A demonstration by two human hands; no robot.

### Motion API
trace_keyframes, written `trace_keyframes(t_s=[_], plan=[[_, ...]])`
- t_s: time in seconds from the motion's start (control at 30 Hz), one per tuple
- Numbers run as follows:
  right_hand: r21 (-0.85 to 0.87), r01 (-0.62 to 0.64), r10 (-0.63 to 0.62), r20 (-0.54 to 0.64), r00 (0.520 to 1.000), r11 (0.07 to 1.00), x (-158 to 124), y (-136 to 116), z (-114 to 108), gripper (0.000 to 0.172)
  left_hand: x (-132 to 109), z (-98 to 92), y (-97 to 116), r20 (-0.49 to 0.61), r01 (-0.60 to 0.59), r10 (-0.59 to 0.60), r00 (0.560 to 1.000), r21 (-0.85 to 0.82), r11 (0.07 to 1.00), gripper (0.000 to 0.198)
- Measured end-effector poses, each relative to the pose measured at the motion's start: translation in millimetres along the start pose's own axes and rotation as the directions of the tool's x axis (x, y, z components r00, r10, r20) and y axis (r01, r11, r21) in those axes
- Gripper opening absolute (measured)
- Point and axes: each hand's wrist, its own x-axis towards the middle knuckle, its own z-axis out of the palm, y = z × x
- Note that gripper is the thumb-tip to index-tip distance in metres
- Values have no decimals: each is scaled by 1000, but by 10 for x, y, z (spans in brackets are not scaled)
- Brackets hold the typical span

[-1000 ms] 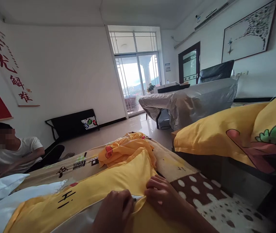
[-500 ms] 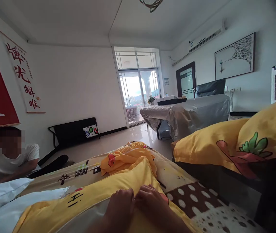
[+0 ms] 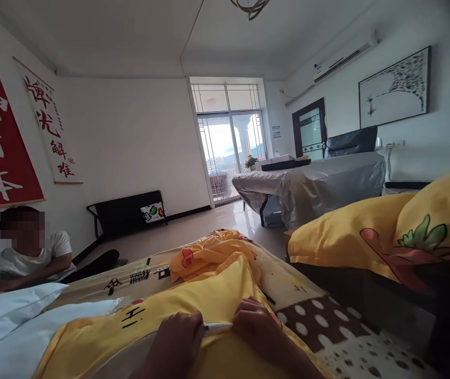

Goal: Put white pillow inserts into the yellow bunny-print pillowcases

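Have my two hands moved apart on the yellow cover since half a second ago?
Yes. The left hand and right hand touched before; now a gap shows between them on the yellow cover, the left nearer the "Hi" print.

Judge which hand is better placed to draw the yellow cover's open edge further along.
Probably the right hand: it rests on the yellow pillowcase at the end of the white edge, with bare fabric beyond. The left hand pinches that edge nearer the body, so it suits anchoring.

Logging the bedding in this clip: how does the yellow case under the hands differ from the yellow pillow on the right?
The yellow case lies flat and slack; the yellow pillow is plump. The case shows black lettering, the pillow a red and green print. The left hand and right hand pinch the case; the pillow lies untouched. Both are yellow.
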Motion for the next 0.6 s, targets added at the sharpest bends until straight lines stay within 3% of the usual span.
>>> trace_keyframes(t_s=[0.13,0.23,0.37,0.47,0.6], plan=[[-64,-81,86,83,993,995,34,-88,-49,31,-77,-72,42,33,4,-6,999,77,997,37],[-267,-130,174,151,973,955,175,-317,-148,31,-104,-132,87,65,18,-23,998,71,997,34],[-426,-29,182,324,928,904,465,-724,-228,14,-89,-165,121,68,48,-54,996,86,995,35],[-444,34,186,441,878,895,600,-853,-142,14,-68,-157,122,65,57,-62,996,73,996,34],[-307,-60,176,367,913,950,529,-693,27,13,-82,-134,92,88,45,-46,995,16,999,31]])
